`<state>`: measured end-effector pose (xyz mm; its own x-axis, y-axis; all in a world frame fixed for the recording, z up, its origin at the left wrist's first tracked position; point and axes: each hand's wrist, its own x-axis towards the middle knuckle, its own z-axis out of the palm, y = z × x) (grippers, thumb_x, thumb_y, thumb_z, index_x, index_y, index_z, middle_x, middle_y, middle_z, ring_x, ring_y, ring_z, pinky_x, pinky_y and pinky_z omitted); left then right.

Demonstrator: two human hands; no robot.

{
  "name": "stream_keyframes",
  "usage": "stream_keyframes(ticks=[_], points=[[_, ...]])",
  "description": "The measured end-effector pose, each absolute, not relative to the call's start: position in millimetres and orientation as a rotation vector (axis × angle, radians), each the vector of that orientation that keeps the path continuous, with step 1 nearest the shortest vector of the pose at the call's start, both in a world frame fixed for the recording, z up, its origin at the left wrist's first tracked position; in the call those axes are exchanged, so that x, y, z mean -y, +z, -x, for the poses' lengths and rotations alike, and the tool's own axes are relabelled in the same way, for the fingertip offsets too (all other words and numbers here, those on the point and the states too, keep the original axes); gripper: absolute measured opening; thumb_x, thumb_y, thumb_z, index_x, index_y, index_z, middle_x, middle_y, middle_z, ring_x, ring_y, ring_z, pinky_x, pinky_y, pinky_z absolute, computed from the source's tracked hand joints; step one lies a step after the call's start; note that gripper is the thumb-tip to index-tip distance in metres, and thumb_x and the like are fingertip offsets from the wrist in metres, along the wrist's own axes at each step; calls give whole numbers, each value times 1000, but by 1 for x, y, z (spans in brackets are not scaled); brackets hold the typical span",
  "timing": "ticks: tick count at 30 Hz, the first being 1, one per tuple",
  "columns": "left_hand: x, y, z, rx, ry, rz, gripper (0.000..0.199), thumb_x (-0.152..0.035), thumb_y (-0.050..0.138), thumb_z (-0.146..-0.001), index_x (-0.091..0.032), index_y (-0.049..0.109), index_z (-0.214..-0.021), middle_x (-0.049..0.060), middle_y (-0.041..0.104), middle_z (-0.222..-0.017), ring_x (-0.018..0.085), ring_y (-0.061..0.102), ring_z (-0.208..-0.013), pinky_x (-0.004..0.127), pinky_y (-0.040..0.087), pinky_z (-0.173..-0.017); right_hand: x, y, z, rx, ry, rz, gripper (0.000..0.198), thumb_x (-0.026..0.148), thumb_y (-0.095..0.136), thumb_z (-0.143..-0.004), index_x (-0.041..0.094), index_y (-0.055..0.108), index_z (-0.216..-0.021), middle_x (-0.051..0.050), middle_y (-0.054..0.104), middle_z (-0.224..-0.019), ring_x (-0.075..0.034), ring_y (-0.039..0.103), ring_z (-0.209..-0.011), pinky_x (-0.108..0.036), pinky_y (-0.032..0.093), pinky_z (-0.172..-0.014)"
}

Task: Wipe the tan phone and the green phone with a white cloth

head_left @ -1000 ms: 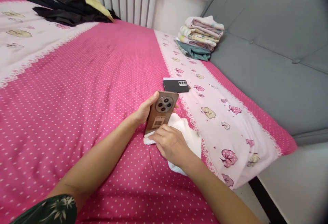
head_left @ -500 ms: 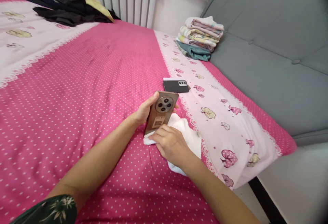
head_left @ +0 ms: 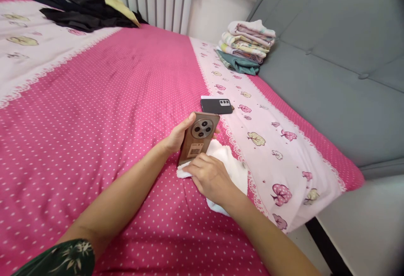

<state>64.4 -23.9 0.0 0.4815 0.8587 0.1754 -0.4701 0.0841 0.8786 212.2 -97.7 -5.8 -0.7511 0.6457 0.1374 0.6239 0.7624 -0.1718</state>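
Far left at the back I see a heap of black clothes lying on the pink polka-dot bedsheet of the bed. Nearer the middle, my left hand has its grip closed around a bronze smartphone with a round camera ring, holding it propped up on its lower edge, back facing me, thumb at the top corner. Just right of that, my right hand presses down on a white folded cloth that lies on the sheet right under the phone; its fingers are curled over the cloth's near edge, pinching it. Beyond the phone, a black smartphone lies flat. Further right, a stack of folded pastel towels sits against the grey padded sofa.
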Motion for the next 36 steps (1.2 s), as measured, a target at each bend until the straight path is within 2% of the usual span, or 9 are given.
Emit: stream_keyframes(ticks=[24, 36], points=[[23, 0, -64, -429, 1046, -1091, 76, -80, 48, -76, -12, 69, -103, 15, 74, -99, 24, 68, -87, 34, 51, -76, 97, -6, -212, 2766, 168, 1015, 24, 8, 60, -85, 21, 72, -102, -4, 72, -94, -20, 58, -93, -33, 45, -77], [23, 0, -64, -444, 1037, -1076, 78, -81, 49, -74, -12, 69, -104, 15, 74, -100, 26, 68, -91, 37, 51, -81, 97, -6, -213, 2760, 178, 1011, 24, 8, 60, -85, 20, 72, -101, -4, 72, -94, -21, 58, -92, -33, 45, -76]])
